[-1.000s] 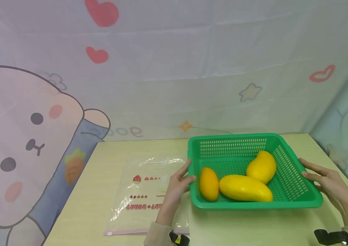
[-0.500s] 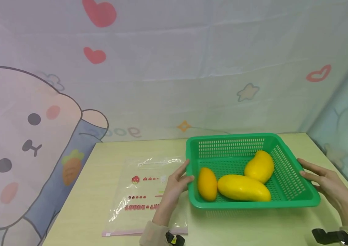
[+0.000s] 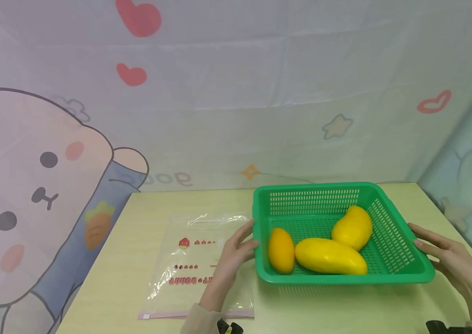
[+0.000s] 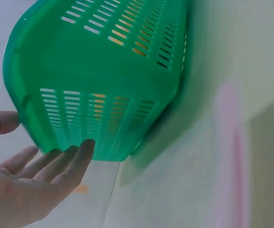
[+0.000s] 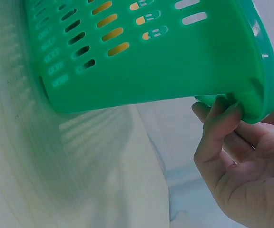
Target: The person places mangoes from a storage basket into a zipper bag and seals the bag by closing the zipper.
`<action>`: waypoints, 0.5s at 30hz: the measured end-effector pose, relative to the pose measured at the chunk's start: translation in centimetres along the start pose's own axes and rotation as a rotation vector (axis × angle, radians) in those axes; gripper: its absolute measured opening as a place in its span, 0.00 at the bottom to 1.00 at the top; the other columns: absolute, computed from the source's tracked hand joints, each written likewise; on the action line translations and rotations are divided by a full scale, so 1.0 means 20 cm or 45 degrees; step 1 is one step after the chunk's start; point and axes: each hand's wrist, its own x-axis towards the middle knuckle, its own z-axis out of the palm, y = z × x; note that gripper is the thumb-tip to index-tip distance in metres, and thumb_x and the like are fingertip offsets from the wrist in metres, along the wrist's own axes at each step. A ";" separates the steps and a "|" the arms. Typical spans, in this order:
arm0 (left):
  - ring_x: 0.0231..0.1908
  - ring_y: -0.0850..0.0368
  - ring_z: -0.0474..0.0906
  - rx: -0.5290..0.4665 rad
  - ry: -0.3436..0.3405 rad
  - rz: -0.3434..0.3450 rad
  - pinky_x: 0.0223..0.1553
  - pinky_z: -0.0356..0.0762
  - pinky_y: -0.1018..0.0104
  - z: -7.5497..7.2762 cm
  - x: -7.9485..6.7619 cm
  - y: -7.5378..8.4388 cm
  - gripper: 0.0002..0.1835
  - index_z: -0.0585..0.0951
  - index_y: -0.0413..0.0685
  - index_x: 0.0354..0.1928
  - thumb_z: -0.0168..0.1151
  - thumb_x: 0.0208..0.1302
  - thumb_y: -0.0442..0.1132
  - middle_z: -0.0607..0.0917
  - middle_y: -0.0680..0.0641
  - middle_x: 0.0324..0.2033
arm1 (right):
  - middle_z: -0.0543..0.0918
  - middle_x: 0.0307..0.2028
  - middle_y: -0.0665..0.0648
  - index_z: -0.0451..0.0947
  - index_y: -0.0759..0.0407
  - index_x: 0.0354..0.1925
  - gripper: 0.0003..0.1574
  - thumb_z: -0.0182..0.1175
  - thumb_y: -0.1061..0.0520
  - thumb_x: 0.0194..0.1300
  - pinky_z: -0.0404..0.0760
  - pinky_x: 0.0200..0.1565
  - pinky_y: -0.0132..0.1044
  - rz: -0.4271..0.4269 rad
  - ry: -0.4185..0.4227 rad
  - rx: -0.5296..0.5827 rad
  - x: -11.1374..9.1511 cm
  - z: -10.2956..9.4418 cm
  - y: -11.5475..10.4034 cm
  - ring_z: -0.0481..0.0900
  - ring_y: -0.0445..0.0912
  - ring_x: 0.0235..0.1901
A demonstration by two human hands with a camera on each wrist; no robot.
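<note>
A green slotted plastic basket [image 3: 315,279] sits on the table, holding a small orange-yellow mango [image 3: 281,251], a long yellow mango [image 3: 330,256] and a rounded yellow mango [image 3: 352,228]. My left hand [image 3: 229,257] is at the basket's left side; in the left wrist view its fingers [image 4: 75,164] lie fairly straight below the rim, with the thumb by the rim's edge. At the right side is my right hand [image 3: 449,257]. Its loosely bent fingers [image 5: 218,130] are under the rim in the right wrist view, where the rim partly hides the thumb.
A clear zip bag [image 3: 165,297] with red print and a pink slider edge lies flat on the pale table [image 3: 106,278], left of the basket and partly under my left forearm. A printed cloth [image 3: 227,93] hangs behind the table.
Both hands have eased slightly outward from the basket, and their thumbs have come off the top of its rim. The basket and mangoes stay in place; the view shifts a little.
</note>
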 end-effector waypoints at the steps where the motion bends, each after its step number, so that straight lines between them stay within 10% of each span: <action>1: 0.62 0.43 0.73 0.009 -0.004 0.006 0.57 0.78 0.54 -0.01 -0.01 0.00 0.32 0.63 0.56 0.71 0.59 0.66 0.44 0.66 0.45 0.70 | 0.61 0.59 0.24 0.45 0.49 0.76 0.38 0.47 0.48 0.74 0.80 0.40 0.27 -0.007 0.005 0.013 0.00 0.00 0.00 0.65 0.13 0.44; 15: 0.67 0.42 0.67 0.376 0.038 0.005 0.52 0.79 0.47 -0.19 -0.13 0.03 0.27 0.66 0.57 0.70 0.55 0.69 0.40 0.67 0.44 0.69 | 0.65 0.57 0.24 0.53 0.43 0.74 0.34 0.48 0.53 0.74 0.80 0.39 0.25 -0.040 -0.012 0.189 0.00 -0.01 0.08 0.66 0.14 0.45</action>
